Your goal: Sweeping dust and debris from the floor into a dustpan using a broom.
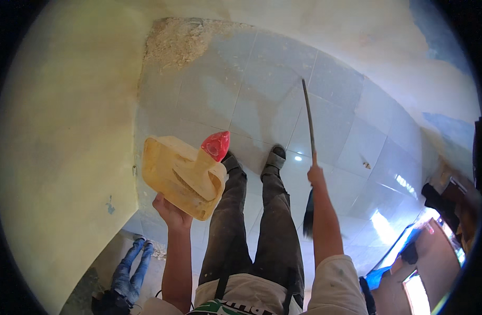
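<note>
My left hand (172, 211) grips the near edge of a yellowed plastic jerrycan (170, 163), cut open along one side like a dustpan. Red plastic (216, 146) covers its neck. The jerrycan is held tilted in the air, left of my legs. My right hand (316, 175) is closed around a broom (308, 118). Its thin dark stick points away from me, and its dark bristles (308, 216) hang back beside my right forearm, partly hidden by it.
A heap of pale rubble (175, 44) lies in the far left corner of the grey tiled floor (267, 100). A yellowish wall (73, 131) stands on the left. Behind it at the lower left is another person in jeans (129, 268). A small scrap (366, 165) lies on the right tiles.
</note>
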`<state>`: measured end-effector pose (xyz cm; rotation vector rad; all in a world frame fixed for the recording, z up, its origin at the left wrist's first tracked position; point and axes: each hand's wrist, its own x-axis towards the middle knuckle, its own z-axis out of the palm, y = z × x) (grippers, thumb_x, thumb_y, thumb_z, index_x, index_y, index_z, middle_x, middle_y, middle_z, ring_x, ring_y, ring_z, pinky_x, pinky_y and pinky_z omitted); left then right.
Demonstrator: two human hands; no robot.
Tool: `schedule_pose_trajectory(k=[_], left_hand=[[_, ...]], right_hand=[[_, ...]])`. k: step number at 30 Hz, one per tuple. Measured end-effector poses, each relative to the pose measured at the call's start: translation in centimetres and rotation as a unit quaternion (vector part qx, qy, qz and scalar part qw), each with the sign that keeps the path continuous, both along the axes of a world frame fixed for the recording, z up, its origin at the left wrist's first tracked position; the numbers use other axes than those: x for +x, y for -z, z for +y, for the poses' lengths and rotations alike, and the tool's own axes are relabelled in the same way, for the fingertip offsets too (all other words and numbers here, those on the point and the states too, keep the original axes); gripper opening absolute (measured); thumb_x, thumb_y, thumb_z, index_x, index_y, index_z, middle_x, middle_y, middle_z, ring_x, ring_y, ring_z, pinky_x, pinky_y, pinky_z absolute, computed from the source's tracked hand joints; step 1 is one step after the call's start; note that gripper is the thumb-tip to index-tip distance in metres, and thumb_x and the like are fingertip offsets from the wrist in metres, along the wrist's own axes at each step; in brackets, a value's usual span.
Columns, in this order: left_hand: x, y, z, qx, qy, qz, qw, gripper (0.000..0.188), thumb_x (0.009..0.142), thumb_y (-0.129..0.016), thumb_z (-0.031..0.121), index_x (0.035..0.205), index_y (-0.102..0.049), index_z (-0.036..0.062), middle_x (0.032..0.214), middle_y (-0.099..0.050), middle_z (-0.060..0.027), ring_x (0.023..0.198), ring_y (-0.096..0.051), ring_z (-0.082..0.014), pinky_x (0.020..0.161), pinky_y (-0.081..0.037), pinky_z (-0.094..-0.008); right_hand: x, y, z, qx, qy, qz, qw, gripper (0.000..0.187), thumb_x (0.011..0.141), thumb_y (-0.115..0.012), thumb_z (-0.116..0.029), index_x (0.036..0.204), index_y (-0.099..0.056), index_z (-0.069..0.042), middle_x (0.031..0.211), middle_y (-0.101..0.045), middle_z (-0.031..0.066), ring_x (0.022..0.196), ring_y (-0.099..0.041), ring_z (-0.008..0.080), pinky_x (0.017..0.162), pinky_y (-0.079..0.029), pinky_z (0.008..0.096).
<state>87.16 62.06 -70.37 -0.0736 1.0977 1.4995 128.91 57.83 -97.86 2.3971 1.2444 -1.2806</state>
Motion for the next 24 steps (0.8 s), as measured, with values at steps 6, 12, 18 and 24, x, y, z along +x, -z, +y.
schedule_pose_trajectory(k=[6,12,18,24], left_hand=[[2.3,0.1,4.1,0.005,0.023,0.014,1.0,0.064,0.08,-0.053,0.039,0.13,-0.035,0.0036,0.127,-0.045,-0.0121,0.115,-0.047,-0.0258,0.094,-0.042,-0.0406],[4.6,-1.0,5.5,-0.007,0.031,0.02,0.999,0.065,0.08,-0.054,0.039,0.131,-0.033,0.0038,0.127,-0.045,-0.0124,0.115,-0.047,-0.0257,0.094,-0.043,-0.0415],[5.5,-1.7,7.5,-0.009,0.032,-0.005,0.999,0.065,0.08,-0.054,0.038,0.131,-0.033,0.0042,0.128,-0.045,-0.0124,0.114,-0.048,-0.0265,0.093,-0.044,-0.0417],[8.4,-1.0,8.6,0.0,0.036,0.006,0.999,0.065,0.079,-0.055,0.039,0.13,-0.036,0.0032,0.126,-0.046,-0.0118,0.113,-0.048,-0.0258,0.092,-0.044,-0.0413]], right_hand=[[0.4,-2.2,13.0,-0.012,0.011,-0.054,0.998,0.08,0.08,-0.04,-0.001,0.142,0.001,-0.031,0.085,-0.059,0.029,0.08,-0.061,0.0405,0.068,-0.048,0.0487],[-0.6,-1.7,5.9,-0.006,0.011,-0.024,1.0,0.081,0.079,-0.038,0.002,0.142,0.002,-0.029,0.083,-0.059,0.0316,0.074,-0.06,0.0432,0.063,-0.049,0.0508],[-0.4,-3.2,11.8,-0.012,0.024,-0.041,0.999,0.076,0.084,-0.039,-0.004,0.142,0.002,-0.03,0.085,-0.06,0.0261,0.08,-0.062,0.0396,0.069,-0.049,0.0489],[-0.2,-3.0,7.8,0.003,-0.009,-0.026,1.0,0.08,0.083,-0.04,-0.003,0.142,0.008,-0.028,0.086,-0.06,0.0259,0.079,-0.062,0.0385,0.069,-0.05,0.0473]])
